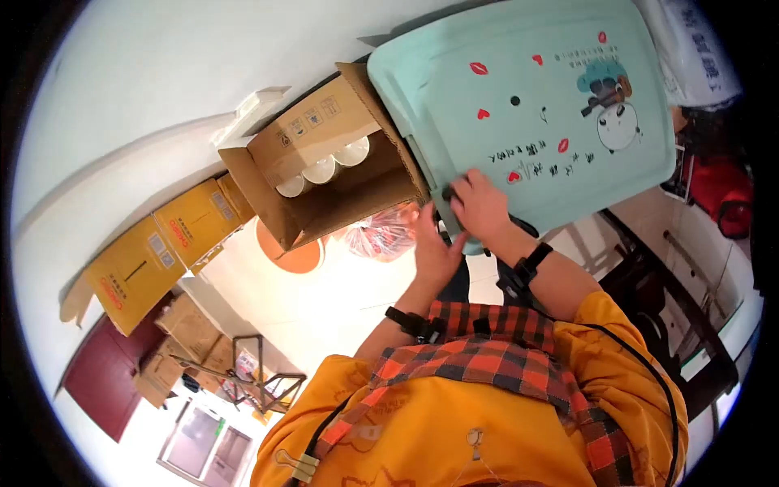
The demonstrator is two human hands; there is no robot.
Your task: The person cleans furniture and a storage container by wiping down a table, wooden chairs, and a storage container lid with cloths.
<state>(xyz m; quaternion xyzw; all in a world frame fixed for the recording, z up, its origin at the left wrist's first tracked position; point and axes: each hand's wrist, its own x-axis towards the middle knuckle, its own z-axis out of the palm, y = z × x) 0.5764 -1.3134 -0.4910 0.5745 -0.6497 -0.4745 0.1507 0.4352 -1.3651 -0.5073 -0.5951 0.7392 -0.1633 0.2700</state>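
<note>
A mint-green plastic lid (454, 105) printed with a panda, hearts and writing lies at the upper right. At its near left corner, my right hand (480, 204) has its fingers curled over a small dark thing that is mostly hidden. My left hand (436, 250) is beside it, thumb and forefinger apart, close to the lid's edge and the corner of an open cardboard box (349, 213). Inside that box, along its far side, stand several round pale-topped containers (320, 169). Dark straps circle both wrists.
Yellow cartons (134, 276) sit along the wall at left. Below the box are an orange-brown round stool (288, 247) and a clear plastic bag (381, 235) with reddish contents. A dark wooden chair (661, 284) stands at right; brown cartons (195, 325) lie at lower left.
</note>
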